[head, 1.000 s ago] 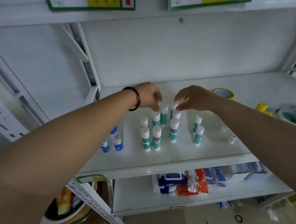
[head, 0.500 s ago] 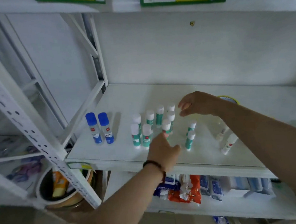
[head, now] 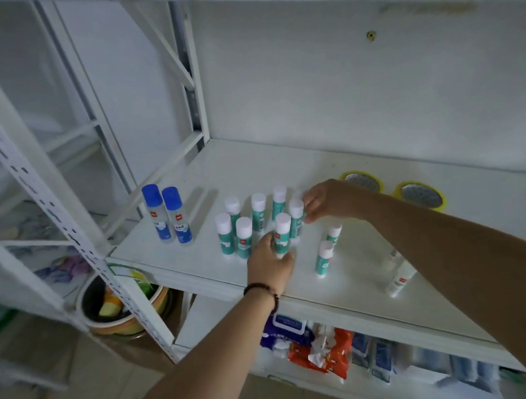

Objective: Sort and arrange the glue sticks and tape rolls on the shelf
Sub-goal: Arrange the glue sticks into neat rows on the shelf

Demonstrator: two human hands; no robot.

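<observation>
A cluster of upright green glue sticks (head: 258,223) with white caps is stood on the white shelf (head: 348,286), between the two hands. The nearest stick (head: 281,234) of the cluster is gripped low on its body by the left hand (head: 269,266), with fingers and thumb curled round it; its base is seen at the shelf surface. A second stick (head: 296,217), just behind the first, is pinched near its cap by the fingertips of the right hand (head: 327,201). Two more green sticks (head: 327,247) are stood apart from the cluster, just right of the left hand and below the right hand. Two blue-capped glue bottles (head: 168,215) are stood side by side, well left of both hands. Two white tubes (head: 399,275) are laid tilted near the shelf front, under the right forearm; their labels are too blurred to be read. Two yellow tape rolls (head: 392,192) are laid flat toward the back of the shelf, just beyond the right wrist. A dark bead bracelet (head: 262,291) is worn on the left wrist. On the lower shelf, below the left forearm, packets (head: 309,345) in purple, orange and blue are stored. A bowl (head: 120,312) with yellow and green contents is seen to the lower left, behind the perforated upright (head: 71,234).
</observation>
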